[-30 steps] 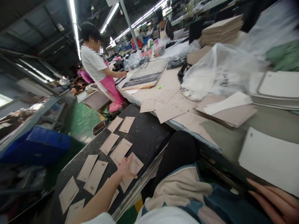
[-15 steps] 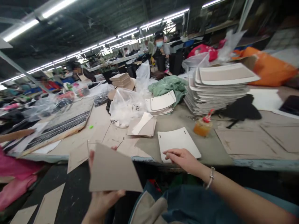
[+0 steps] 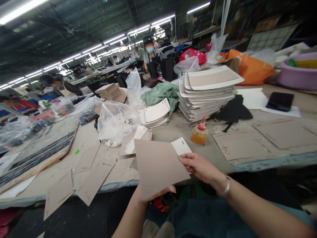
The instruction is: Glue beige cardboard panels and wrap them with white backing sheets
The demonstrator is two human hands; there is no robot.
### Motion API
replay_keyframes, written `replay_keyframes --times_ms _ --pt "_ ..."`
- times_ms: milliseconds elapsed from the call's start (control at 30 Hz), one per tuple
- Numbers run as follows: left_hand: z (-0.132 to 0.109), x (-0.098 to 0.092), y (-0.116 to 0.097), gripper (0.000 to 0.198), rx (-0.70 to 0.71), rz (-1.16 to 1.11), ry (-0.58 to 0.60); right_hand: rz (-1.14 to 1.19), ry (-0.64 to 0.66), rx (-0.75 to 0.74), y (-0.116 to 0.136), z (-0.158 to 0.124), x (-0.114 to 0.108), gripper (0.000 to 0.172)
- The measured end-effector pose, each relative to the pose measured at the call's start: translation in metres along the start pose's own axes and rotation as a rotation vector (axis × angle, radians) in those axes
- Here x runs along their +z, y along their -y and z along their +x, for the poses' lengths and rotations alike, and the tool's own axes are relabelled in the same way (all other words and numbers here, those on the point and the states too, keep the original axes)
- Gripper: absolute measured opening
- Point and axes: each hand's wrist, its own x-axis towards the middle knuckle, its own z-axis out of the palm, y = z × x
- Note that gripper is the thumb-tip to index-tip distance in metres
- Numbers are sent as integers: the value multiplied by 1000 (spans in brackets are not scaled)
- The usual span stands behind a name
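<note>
A grey-brown cardboard panel point(image 3: 158, 168) is held up at the table's front edge. My left hand point(image 3: 166, 191) supports it from underneath, mostly hidden, with some fingers showing below the lower edge. My right hand point(image 3: 198, 165) pinches the panel's right edge between thumb and fingers. Behind the panel, a white slotted panel point(image 3: 182, 146) on the table is partly covered. Just beyond my right hand stands a squat glue bottle point(image 3: 199, 135) with orange contents and a red tip.
A tall stack of panels point(image 3: 205, 96) stands behind the bottle. Flat boards point(image 3: 240, 145) lie at right, near a black phone point(image 3: 281, 100). To the left are a clear plastic bag point(image 3: 116, 122) and loose cardboard pieces point(image 3: 95, 181), some overhanging the table edge. Other people work farther back.
My left hand has brought the cardboard panel rightward, over the white panel. My right hand has gone from touching the white panel to gripping the cardboard's edge. The view has turned right.
</note>
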Motion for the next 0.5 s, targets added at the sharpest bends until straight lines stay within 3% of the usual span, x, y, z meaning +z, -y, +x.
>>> replay_keyframes --times_ms 67,133,200,333,500 --pt "-2 -9 13 88 -110 8 3 42 -99 -49 9 0 -11 39" --pt "-2 -19 25 106 -119 -28 -123 7 -206 -125 19 -2 -25 38" --pt "-1 -26 34 108 -138 -70 -221 -63 -290 -170 27 -2 -39 40" --pt "5 -30 41 57 -302 10 -365 -164 -344 -156 26 3 -54 43" --pt "15 -20 40 36 -300 108 -333 -224 -306 -140 15 11 -56 35"
